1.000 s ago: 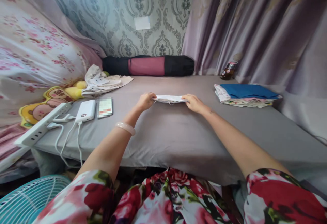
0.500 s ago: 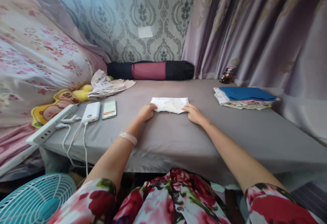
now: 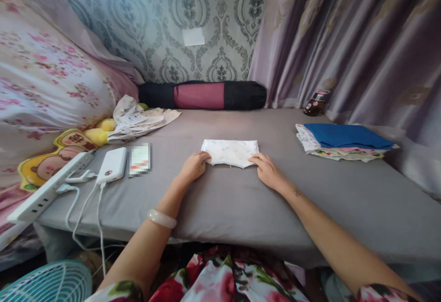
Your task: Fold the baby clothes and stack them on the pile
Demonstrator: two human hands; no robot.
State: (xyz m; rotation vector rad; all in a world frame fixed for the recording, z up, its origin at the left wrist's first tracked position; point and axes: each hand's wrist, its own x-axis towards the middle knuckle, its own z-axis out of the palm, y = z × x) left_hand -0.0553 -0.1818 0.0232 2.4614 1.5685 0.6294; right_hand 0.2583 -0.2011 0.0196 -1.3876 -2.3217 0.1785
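A white cloth [image 3: 230,152] with a faint print, folded into a flat oblong, lies on the grey sheet in front of me. My left hand [image 3: 195,166] pinches its left edge between thumb and fingers. At the opposite end, my right hand [image 3: 268,168] grips the right edge in the same way. The cloth's near edge is uneven, with a small tab sticking out at the middle. What kind of garment or cloth it is, I cannot tell.
A folded stack topped by blue cloth [image 3: 347,135] sits at right, near a brown bottle [image 3: 316,103]. Crumpled pale clothes [image 3: 134,120], a power bank [image 3: 112,165], a blurred card-like item [image 3: 140,159] and a power strip [image 3: 51,186] with cables are at left. Behind lies a long black-and-maroon bag [image 3: 200,95].
My view has shifted, so the surface and cloth appear nearer and lower. Both hands keep their hold on the cloth's two ends, which looks much the same.
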